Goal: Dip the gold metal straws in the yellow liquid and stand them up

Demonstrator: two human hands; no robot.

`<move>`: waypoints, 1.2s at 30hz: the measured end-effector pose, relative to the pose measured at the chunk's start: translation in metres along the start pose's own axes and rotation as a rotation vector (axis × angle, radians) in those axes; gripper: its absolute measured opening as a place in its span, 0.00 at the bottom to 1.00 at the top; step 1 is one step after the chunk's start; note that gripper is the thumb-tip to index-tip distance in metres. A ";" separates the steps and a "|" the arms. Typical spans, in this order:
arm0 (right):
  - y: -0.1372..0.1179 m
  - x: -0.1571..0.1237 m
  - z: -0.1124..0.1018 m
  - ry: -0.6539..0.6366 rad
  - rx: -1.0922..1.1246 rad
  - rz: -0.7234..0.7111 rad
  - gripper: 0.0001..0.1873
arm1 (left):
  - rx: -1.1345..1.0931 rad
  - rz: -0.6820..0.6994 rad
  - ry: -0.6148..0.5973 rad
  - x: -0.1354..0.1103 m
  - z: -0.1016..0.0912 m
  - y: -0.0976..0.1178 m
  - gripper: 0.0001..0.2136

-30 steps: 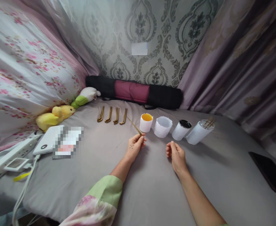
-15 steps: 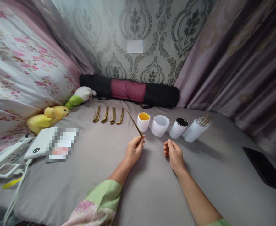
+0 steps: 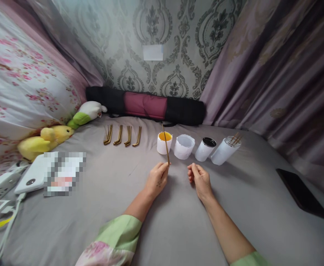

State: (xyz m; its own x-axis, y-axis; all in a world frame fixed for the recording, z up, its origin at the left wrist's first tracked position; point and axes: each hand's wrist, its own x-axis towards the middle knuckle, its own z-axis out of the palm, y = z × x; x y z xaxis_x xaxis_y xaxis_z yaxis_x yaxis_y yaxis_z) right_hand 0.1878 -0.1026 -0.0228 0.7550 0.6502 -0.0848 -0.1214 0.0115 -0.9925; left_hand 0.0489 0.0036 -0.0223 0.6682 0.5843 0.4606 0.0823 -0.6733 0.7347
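Note:
My left hand [image 3: 158, 179] is closed in a pinch on the lower end of a thin gold-brown straw [image 3: 166, 143]. The straw points up and away, crossing in front of a white-wrapped cup with a yellow inside [image 3: 162, 147]. My right hand [image 3: 200, 180] rests to the right with its fingers curled in and nothing visible in them. Beyond it stand a wide white cup [image 3: 184, 149], a white-wrapped can with a dark inside [image 3: 204, 152] and a leaning white-wrapped jar [image 3: 222, 153] with several thin brown sticks [image 3: 236, 138] in it.
Several small groups of bent gold straws [image 3: 119, 135] lie in a row at the left on the grey sheet [image 3: 101, 214]. A white power bank [image 3: 37, 173], a power strip [image 3: 1, 186] and plush toys [image 3: 48, 137] are further left. A black phone [image 3: 303, 193] lies right; a long black-and-maroon bag [image 3: 145, 104] lies behind.
The straw in my left hand has swung from leaning left to nearly upright, now in front of the yellow cup. The view has shifted slightly; my right hand stays curled.

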 end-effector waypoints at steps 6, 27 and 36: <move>-0.002 -0.001 0.001 0.001 -0.016 -0.014 0.18 | 0.105 0.034 -0.034 -0.003 0.003 -0.003 0.14; -0.006 -0.005 0.004 -0.098 -0.036 -0.104 0.17 | 0.374 0.120 -0.073 -0.002 0.003 0.002 0.15; -0.009 -0.007 0.006 -0.189 -0.017 -0.110 0.17 | 0.460 0.127 -0.145 -0.001 0.005 0.005 0.15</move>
State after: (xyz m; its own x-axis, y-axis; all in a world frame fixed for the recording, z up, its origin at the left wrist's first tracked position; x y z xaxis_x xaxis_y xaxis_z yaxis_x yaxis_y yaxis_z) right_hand 0.1796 -0.1022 -0.0133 0.6290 0.7764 0.0407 -0.0326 0.0787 -0.9964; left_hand 0.0519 -0.0024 -0.0220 0.7876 0.4378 0.4337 0.2898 -0.8842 0.3663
